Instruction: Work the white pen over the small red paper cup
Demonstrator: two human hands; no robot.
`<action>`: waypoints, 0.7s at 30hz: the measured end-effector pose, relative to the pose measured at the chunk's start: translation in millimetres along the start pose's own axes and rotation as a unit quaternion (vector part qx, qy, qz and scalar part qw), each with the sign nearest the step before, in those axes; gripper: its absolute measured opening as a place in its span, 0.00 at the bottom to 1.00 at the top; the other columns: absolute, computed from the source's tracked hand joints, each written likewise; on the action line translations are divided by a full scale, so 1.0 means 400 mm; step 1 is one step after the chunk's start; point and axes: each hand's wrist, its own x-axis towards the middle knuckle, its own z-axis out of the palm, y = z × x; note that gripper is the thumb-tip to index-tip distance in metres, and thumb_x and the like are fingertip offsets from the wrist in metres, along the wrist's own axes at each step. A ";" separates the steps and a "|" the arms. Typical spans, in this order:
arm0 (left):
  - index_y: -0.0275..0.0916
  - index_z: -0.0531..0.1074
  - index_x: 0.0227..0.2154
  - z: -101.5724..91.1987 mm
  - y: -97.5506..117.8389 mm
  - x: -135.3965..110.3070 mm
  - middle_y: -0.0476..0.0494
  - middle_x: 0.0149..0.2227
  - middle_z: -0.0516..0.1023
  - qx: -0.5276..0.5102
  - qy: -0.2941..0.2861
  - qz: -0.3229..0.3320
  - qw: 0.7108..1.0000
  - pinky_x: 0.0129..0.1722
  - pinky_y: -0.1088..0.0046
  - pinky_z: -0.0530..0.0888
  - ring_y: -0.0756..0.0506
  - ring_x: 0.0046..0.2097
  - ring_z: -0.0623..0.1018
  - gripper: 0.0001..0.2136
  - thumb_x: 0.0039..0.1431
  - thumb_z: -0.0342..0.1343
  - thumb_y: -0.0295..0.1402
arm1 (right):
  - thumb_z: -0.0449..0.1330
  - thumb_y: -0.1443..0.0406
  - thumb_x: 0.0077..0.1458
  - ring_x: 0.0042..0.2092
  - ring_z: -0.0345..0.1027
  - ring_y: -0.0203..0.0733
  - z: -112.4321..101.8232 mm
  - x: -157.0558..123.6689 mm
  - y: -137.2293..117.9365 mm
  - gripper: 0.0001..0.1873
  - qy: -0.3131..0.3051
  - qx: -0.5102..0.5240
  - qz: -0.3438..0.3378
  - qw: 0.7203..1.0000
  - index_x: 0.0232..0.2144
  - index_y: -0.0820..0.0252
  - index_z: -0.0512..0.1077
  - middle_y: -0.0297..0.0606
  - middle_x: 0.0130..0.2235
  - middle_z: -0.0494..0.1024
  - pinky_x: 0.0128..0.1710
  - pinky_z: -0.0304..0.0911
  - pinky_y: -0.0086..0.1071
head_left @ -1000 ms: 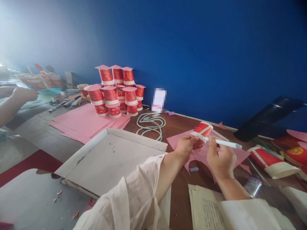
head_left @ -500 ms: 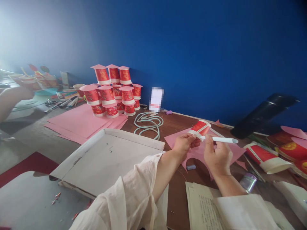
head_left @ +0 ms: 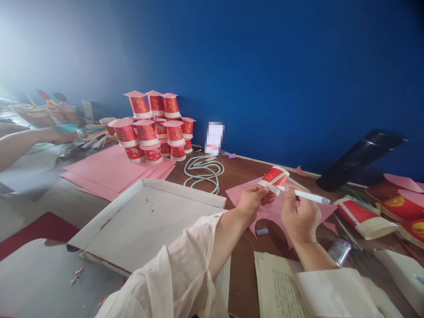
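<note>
My left hand is closed on a red and white paper cup, gripping it near its white rim. The cup lies tilted on its side in the air. In my right hand is a white marker, held like a pen with its tip pointing left, close to the cup's white band; whether it touches I cannot tell. Beneath both hands lies pink paper with a rounded cut-out. A small grey-blue cap rests by that cut-out.
Stacked red cups with pink paper tops stand on pink sheets at left. Nearby are a white box lid, a coiled cable, a phone, a black bottle, a small can and a book. Another person's arm reaches in at far left.
The marker has tilted a little, its rear end now lower, and its tip sits slightly higher on the cup. At far left the other person's hand has moved right and down.
</note>
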 end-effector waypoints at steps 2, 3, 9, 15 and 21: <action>0.31 0.74 0.26 0.000 0.001 0.000 0.44 0.26 0.75 0.001 0.001 0.000 1.000 0.43 0.69 0.70 0.52 0.28 0.74 0.06 0.48 0.62 0.30 | 0.51 0.55 0.59 0.37 0.72 0.46 0.001 0.000 -0.001 0.21 -0.004 0.001 0.003 1.000 0.37 0.65 0.76 0.49 0.35 0.79 0.35 0.61 0.34; 0.31 0.74 0.26 0.000 0.001 -0.001 0.44 0.25 0.75 0.002 0.000 0.000 1.000 0.42 0.69 0.71 0.52 0.28 0.74 0.06 0.49 0.62 0.29 | 0.51 0.55 0.59 0.37 0.72 0.45 0.001 0.000 -0.001 0.21 -0.004 0.000 0.005 1.000 0.37 0.65 0.76 0.48 0.35 0.79 0.35 0.61 0.34; 0.31 0.75 0.26 -0.002 0.001 0.001 0.43 0.25 0.75 0.002 -0.008 -0.001 1.000 0.42 0.69 0.71 0.51 0.28 0.74 0.06 0.48 0.63 0.30 | 0.49 0.53 0.59 0.34 0.70 0.46 0.003 0.002 0.007 0.23 -0.018 -0.015 -0.009 1.000 0.35 0.64 0.76 0.48 0.32 0.78 0.33 0.59 0.35; 0.30 0.75 0.27 0.000 0.000 0.003 0.43 0.25 0.75 0.007 -0.004 0.000 1.000 0.41 0.70 0.71 0.51 0.28 0.74 0.07 0.48 0.63 0.30 | 0.48 0.52 0.58 0.29 0.66 0.43 0.007 0.001 0.015 0.25 -0.020 -0.038 -0.013 0.999 0.30 0.65 0.76 0.47 0.26 0.76 0.29 0.55 0.34; 0.30 0.75 0.27 -0.001 0.000 0.001 0.43 0.26 0.76 0.007 -0.007 0.005 1.000 0.41 0.70 0.72 0.52 0.28 0.74 0.08 0.47 0.64 0.31 | 0.49 0.53 0.59 0.29 0.67 0.43 0.005 0.000 0.010 0.23 -0.026 -0.031 -0.018 0.999 0.31 0.65 0.76 0.46 0.27 0.76 0.30 0.56 0.34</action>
